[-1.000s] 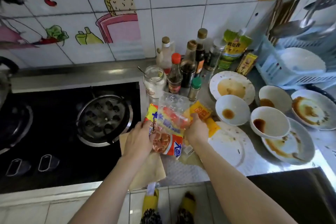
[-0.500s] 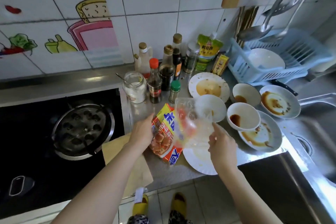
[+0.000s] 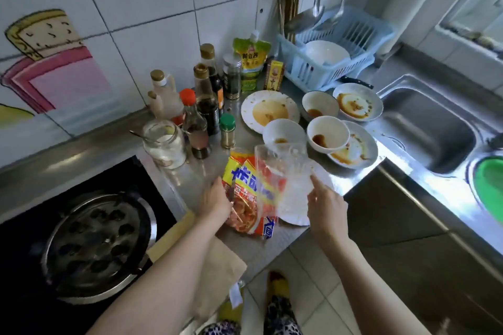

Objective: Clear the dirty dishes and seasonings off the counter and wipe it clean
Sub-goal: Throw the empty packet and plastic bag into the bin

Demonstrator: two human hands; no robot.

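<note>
Gripping seasoning packets [image 3: 246,198] – left hand [image 3: 216,200]; right hand [image 3: 325,202] pinches clear bag [image 3: 283,171].

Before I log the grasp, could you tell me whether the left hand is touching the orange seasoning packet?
Touching. The head view shows the left hand curled around the left edge of the orange seasoning packet, with no gap.

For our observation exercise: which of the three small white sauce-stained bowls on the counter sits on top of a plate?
The small white bowl nearest the sink, resting on the stained white plate; the other two stand directly on the steel counter.
</note>
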